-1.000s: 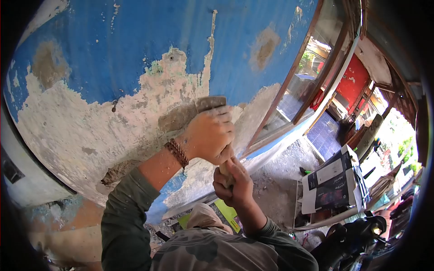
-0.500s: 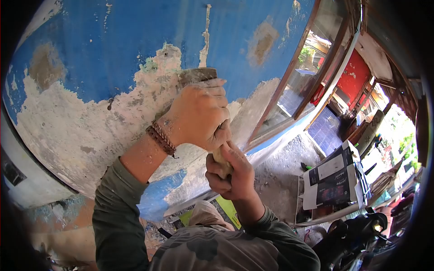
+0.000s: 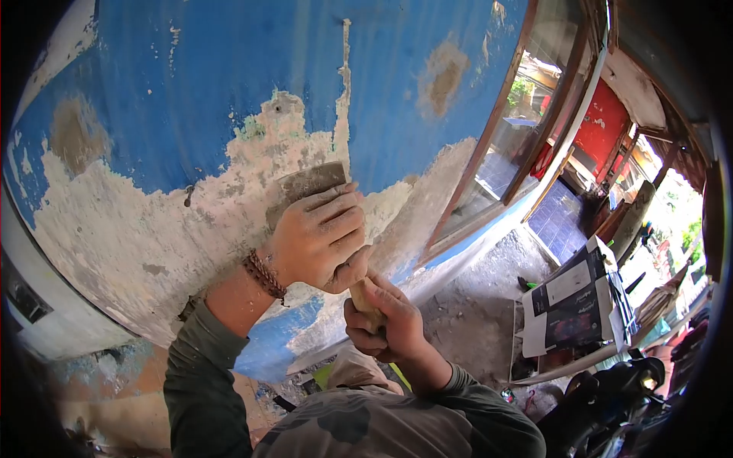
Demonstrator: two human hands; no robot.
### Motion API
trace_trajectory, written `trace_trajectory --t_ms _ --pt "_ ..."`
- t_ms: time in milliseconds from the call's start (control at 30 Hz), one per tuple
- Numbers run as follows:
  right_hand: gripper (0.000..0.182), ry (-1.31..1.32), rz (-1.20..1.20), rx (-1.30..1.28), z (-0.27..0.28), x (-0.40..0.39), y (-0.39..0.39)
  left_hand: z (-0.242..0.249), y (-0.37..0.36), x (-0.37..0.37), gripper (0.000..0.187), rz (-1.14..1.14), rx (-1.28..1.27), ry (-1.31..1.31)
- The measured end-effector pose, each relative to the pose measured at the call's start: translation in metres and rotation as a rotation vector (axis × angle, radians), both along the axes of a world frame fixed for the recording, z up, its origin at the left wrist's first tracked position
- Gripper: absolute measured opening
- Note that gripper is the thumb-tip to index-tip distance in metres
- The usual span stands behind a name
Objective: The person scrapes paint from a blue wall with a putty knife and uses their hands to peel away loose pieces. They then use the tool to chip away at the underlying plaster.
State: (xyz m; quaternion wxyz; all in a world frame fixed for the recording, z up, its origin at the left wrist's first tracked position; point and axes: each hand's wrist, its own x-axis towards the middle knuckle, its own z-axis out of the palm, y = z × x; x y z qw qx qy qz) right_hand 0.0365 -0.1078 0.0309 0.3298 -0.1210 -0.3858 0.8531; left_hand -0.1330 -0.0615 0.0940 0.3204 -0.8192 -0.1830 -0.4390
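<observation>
Both my hands are on a paint scraper (image 3: 311,183) whose wide grey blade lies against the wall. My left hand (image 3: 317,237), with a braided bracelet on the wrist, is closed over the blade's lower part and the neck. Lower down and to the right, my right hand (image 3: 388,319) wraps round the pale handle (image 3: 368,307). The wall (image 3: 191,76) is painted blue above. Around and below the blade a rough whitish patch (image 3: 130,221) shows where paint is gone, and a thin bare strip (image 3: 344,84) runs upward from it.
To the right is a window with a brown frame (image 3: 477,202). A black and white cardboard box (image 3: 569,305) stands beyond it, with a motorbike (image 3: 611,397) at lower right. Rough grey floor (image 3: 481,305) and a blue-tiled area (image 3: 561,217) lie below the wall.
Both hands have drawn the scraper down and slightly left along the wall. More of the bare strip above the blade is now uncovered. The view has shifted a little.
</observation>
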Motion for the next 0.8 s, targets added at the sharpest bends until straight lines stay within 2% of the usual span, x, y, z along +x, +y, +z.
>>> trace_trajectory --t_ms 200,267,333,400,467,567,700,767,800 --pt "0.035 0.076 0.026 0.022 0.016 -0.002 0.011 0.017 0.0 0.0 0.011 0.001 0.036 -0.081" --pt "0.034 0.035 0.013 -0.016 -0.003 0.002 0.008 -0.003 0.003 0.002 0.011 -0.017 0.052 -0.1" --pt "0.033 0.041 0.021 -0.018 0.001 0.003 0.008 -0.003 0.001 0.007 0.013 0.011 0.059 -0.109" --pt "0.031 0.015 -0.007 0.012 0.014 0.003 0.011 0.01 0.004 0.007 0.011 0.014 0.067 -0.105" --pt "0.03 0.096 0.077 -0.034 0.013 0.006 0.014 0.017 0.005 0.009 0.01 0.001 0.054 -0.122" --pt "0.028 0.032 -0.016 0.023 0.006 0.002 0.011 -0.001 0.006 0.01 0.009 0.003 0.071 -0.124" --pt "0.028 -0.013 -0.055 0.056 0.005 0.001 0.011 0.012 0.007 0.005 0.009 -0.009 0.114 -0.135" --pt "0.044 0.098 0.019 0.066 0.025 0.002 0.009 0.02 0.003 0.003 0.009 -0.011 0.074 -0.137" --pt "0.044 0.089 0.026 0.081 0.028 0.001 0.013 0.024 0.004 0.003 0.008 -0.007 0.045 -0.143"
